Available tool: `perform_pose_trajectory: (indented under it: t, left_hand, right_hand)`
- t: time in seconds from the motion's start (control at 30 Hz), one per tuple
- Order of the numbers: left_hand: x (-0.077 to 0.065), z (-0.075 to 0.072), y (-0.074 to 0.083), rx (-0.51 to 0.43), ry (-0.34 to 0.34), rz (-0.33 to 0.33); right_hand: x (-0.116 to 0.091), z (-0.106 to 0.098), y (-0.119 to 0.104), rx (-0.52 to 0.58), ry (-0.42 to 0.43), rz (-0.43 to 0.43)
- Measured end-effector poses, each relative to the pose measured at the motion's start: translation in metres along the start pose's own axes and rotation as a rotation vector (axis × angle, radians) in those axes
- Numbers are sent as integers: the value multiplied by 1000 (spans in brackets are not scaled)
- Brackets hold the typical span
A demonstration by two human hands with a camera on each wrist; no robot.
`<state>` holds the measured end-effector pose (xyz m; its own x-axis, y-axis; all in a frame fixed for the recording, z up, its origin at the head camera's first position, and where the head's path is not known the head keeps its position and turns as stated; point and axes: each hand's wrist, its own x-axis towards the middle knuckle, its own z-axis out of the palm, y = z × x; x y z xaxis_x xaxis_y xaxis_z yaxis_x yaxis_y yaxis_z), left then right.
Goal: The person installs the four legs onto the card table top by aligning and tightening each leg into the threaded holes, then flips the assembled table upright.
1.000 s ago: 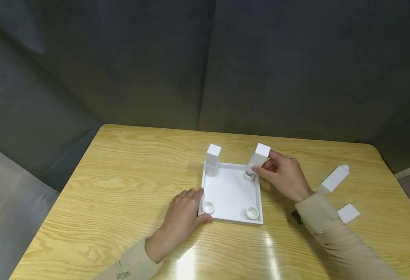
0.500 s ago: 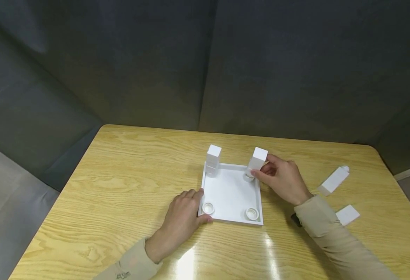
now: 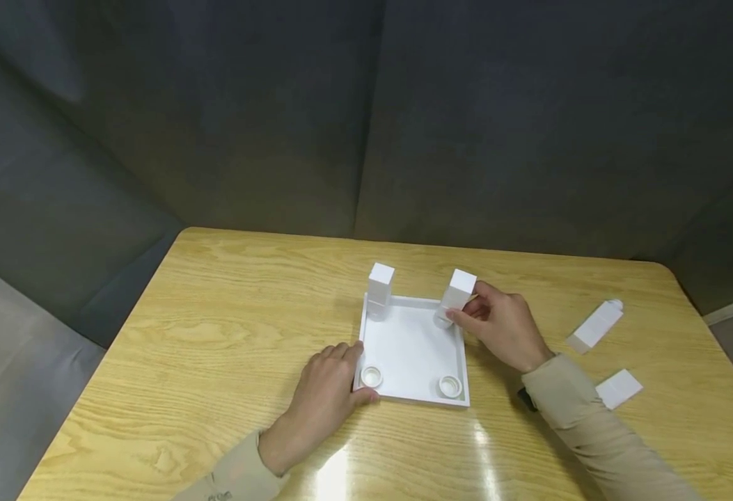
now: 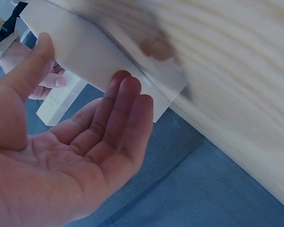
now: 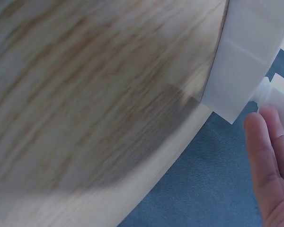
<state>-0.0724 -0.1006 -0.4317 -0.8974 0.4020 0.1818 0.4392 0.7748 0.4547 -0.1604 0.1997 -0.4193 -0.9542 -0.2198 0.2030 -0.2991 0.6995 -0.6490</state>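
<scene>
A white square tabletop (image 3: 413, 351) with a raised rim lies upside down on the wooden table. My left hand (image 3: 321, 388) holds its near left corner, thumb along the front edge and fingers against the left side. At the far right corner my right hand (image 3: 504, 328) pinches a white square table leg (image 3: 461, 287), which stands over the round socket there and leans slightly right. Another leg (image 3: 380, 285) stands upright at the far left corner. Both near corners show open round sockets, the left socket (image 3: 372, 377) and the right socket (image 3: 450, 387). Its lower end meets the socket in the right wrist view, where the pinched leg (image 5: 280, 105) is partly cut off.
Two loose white legs lie right of the tabletop: a farther leg (image 3: 596, 325) with a round end showing, and a nearer leg (image 3: 619, 387) partly behind the right sleeve. A dark curtain (image 3: 366, 125) hangs behind the wooden table (image 3: 228, 327).
The leg in my right hand has come down and slightly left, nearer upright, into its socket. My left hand stays at the tabletop's corner.
</scene>
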Motion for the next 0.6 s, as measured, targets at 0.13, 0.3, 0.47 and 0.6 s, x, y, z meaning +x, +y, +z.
perform_pose_trajectory:
  t: [0.13, 0.3, 0.47, 0.6]
  left_hand:
    - [-1, 0, 0, 7, 4, 6]
    - [-1, 0, -1, 10, 18, 23]
    - [-1, 6, -5, 15, 45, 45]
    - [-1, 5, -4, 24, 37, 34]
  right_hand:
    - [-1, 1, 0, -2, 2, 0]
    - [-1, 1, 0, -15, 4, 1]
    - [0, 0, -1, -6, 7, 1]
    - [1, 0, 0, 5, 22, -10]
